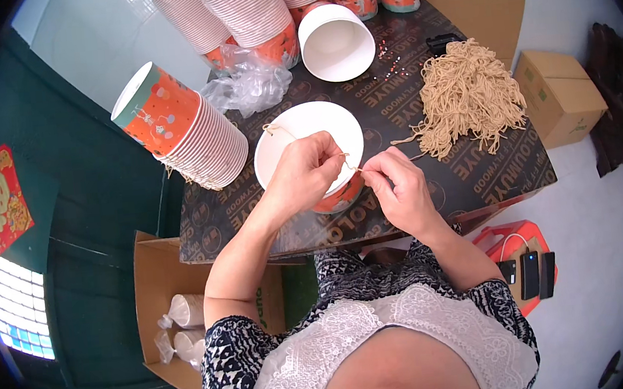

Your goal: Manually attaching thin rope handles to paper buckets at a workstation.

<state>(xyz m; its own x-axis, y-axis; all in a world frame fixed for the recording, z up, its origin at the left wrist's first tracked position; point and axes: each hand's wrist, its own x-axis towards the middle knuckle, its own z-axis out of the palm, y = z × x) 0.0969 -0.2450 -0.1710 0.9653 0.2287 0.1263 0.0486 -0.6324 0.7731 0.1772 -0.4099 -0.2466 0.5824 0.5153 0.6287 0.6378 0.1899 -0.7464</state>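
Note:
In front of me on the dark printed table stands a white paper bucket [319, 116] with an orange patterned outside, its mouth facing up. My left hand [308, 169] is over its near rim, thumb and fingers pinched on a thin beige cord [353, 166]. One end of that cord trails across the bucket's far left rim. Just right of the bucket, my right hand [401, 190] pinches the cord too, and a short stretch shows between both hands. Whether the cord passes through the bucket's wall is hidden by my fingers.
A heap of beige cords [472, 95] lies at the right. Leaning stacked buckets [191, 127] with cords stand at the left. Farther back are a tipped bucket [337, 44], plastic wrap [246, 82] and several bucket stacks [256, 21]. A cardboard box [561, 95] stands beyond the table's right edge.

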